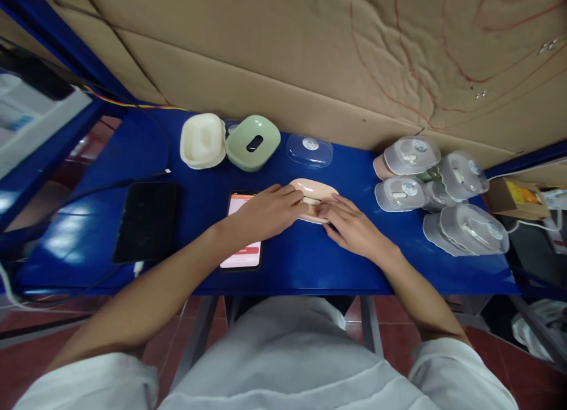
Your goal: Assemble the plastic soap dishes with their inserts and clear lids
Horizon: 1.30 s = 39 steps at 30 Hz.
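A shallow pale pink oval dish (316, 187), like a soap dish, lies in front of me on the blue table. Across its middle sits a small cream-coloured oblong piece (311, 201). My left hand (280, 208) closes its fingertips on the left end of that piece, at the dish's left side. With curled fingers, my right hand (349, 224) grips the dish's right side; its index fingertip reaches the piece and its thumb is at the near rim. The fingers partly hide the dish's middle and both its ends.
Behind the dish lies a clear lid (309, 151), beside a green dish (253, 135) and stacked cream dishes (202, 139). A lit phone (241, 257) is partly under my left forearm. A black tablet (146, 221) lies left. Several clear-lidded boxes (469, 230) are stacked right.
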### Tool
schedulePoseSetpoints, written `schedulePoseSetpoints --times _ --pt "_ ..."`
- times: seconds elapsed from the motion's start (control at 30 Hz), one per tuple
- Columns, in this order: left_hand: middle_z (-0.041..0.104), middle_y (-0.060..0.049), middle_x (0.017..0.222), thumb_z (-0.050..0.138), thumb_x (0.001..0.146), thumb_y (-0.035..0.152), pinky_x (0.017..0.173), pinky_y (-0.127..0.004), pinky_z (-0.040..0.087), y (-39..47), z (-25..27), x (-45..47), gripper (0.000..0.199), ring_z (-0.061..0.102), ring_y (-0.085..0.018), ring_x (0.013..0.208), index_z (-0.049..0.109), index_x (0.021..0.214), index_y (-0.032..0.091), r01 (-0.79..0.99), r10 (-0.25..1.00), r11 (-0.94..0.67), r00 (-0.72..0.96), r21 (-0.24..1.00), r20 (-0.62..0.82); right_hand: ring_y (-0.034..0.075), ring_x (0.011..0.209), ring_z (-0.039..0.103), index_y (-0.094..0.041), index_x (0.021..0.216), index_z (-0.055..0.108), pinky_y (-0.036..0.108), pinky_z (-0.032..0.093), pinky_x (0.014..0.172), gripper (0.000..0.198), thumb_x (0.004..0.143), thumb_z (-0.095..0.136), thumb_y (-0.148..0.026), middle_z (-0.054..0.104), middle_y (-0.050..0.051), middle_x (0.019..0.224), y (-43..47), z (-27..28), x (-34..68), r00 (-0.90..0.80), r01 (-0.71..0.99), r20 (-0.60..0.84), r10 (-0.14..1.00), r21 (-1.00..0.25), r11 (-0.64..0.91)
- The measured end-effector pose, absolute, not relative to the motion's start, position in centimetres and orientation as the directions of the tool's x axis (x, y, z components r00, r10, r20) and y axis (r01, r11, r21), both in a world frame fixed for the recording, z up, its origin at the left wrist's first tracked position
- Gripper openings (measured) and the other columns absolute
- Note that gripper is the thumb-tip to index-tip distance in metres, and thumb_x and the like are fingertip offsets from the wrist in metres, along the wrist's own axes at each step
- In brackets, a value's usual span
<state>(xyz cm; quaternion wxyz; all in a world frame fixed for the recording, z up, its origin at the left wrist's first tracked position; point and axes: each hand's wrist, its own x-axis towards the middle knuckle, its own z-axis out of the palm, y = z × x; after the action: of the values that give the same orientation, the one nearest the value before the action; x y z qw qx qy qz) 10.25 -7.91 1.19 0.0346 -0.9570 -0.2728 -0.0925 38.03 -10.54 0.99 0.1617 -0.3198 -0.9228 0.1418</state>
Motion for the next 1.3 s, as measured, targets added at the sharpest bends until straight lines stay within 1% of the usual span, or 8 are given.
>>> schedulePoseSetpoints --times 0.27,0.5,0.67,0.77,0.87,1.0,1.1,1.3 --pt "0.073 -0.01 0.112 0.064 0.103 0.019 0.087 -0.038 0.05 -7.8 1.0 9.8 0.007 0.067 -0.026 0.106 0.07 0.103 0.017 0.528 0.522 -0.848 0.818 0.043 0.243 0.028 0.162 0.041 -0.024 0.156 0.056 0.061 0.036 0.133 0.051 0.115 0.031 -0.04 0.055 0.012 0.165 -1.6 -1.3 38.2 -0.565 0.625 0.311 0.764 -0.443 0.642" --pt "0.069 -0.008 0.114 0.065 0.104 0.02 0.076 -0.028 0.051 -7.8 1.0 9.7 0.006 0.066 -0.021 0.105 0.07 0.103 0.018 0.553 0.579 -0.815 0.788 0.172 0.21 0.038 0.135 0.057 -0.028 0.153 0.061 0.067 0.044 0.119 0.057 0.103 0.061 -0.055 0.063 0.015 0.139 0.4 -3.1 40.1 -0.48 0.797 0.287 0.829 -0.252 0.549" --pt "0.068 -0.009 0.115 0.065 0.104 0.022 0.071 -0.026 0.052 -8.3 1.4 10.1 0.007 0.064 -0.022 0.107 0.069 0.106 0.018 0.594 0.607 -0.794 0.781 0.128 0.146 0.038 0.156 0.042 -0.026 0.147 0.059 0.066 0.041 0.126 0.05 0.107 0.055 -0.055 0.053 0.016 0.151 -2.9 -3.2 42.4 -0.43 0.796 0.316 0.846 -0.308 0.52" --pt "0.067 -0.009 0.114 0.06 0.107 0.025 0.072 -0.027 0.055 -8.3 1.2 10.4 0.011 0.064 -0.023 0.108 0.069 0.106 0.018 0.607 0.622 -0.783 0.768 0.135 0.153 0.037 0.147 0.053 -0.025 0.144 0.061 0.062 0.046 0.125 0.047 0.108 0.053 -0.054 0.059 0.016 0.144 -4.1 -2.2 42.6 -0.392 0.798 0.337 0.856 -0.337 0.499" --pt "0.065 -0.013 0.124 0.062 0.106 0.023 0.086 -0.035 0.061 -8.2 0.7 10.5 0.016 0.065 -0.026 0.112 0.067 0.12 0.018 0.633 0.662 -0.75 0.722 0.194 0.201 0.034 0.132 0.064 -0.027 0.147 0.061 0.058 0.053 0.119 0.046 0.109 0.053 -0.052 0.066 0.014 0.135 -5.4 -0.7 41.4 -0.338 0.784 0.394 0.855 -0.385 0.487" --pt "0.048 -0.023 0.155 0.077 0.097 0.032 0.113 -0.059 0.053 -7.9 0.3 10.4 0.062 0.056 -0.04 0.137 0.05 0.152 0.019 0.673 0.736 -0.675 0.588 0.3 0.337 0.034 0.131 0.065 -0.036 0.159 0.054 0.058 0.056 0.115 0.052 0.109 0.056 -0.049 0.066 0.012 0.137 -7.8 0.1 38.9 -0.415 0.731 0.373 0.83 -0.405 0.548" --pt "0.042 -0.024 0.163 0.075 0.099 0.043 0.116 -0.062 0.052 -7.7 0.1 10.3 0.073 0.049 -0.044 0.148 0.04 0.16 0.022 0.672 0.77 -0.637 0.537 0.377 0.344 0.037 0.14 0.059 -0.04 0.162 0.052 0.062 0.053 0.118 0.054 0.109 0.058 -0.046 0.062 0.012 0.148 -9.2 -0.3 37.3 -0.494 0.71 0.372 0.786 -0.349 0.611" --pt "0.052 -0.018 0.153 0.07 0.102 0.044 0.099 -0.048 0.065 -7.5 -0.4 10.1 0.06 0.06 -0.037 0.138 0.047 0.153 0.024 0.667 0.789 -0.612 0.553 0.426 0.267 0.039 0.146 0.057 -0.039 0.175 0.026 0.061 0.057 0.111 0.074 0.108 0.059 -0.042 0.055 0.014 0.165 -10.7 -1.3 36.1 -0.546 0.772 0.375 0.749 -0.122 0.624"
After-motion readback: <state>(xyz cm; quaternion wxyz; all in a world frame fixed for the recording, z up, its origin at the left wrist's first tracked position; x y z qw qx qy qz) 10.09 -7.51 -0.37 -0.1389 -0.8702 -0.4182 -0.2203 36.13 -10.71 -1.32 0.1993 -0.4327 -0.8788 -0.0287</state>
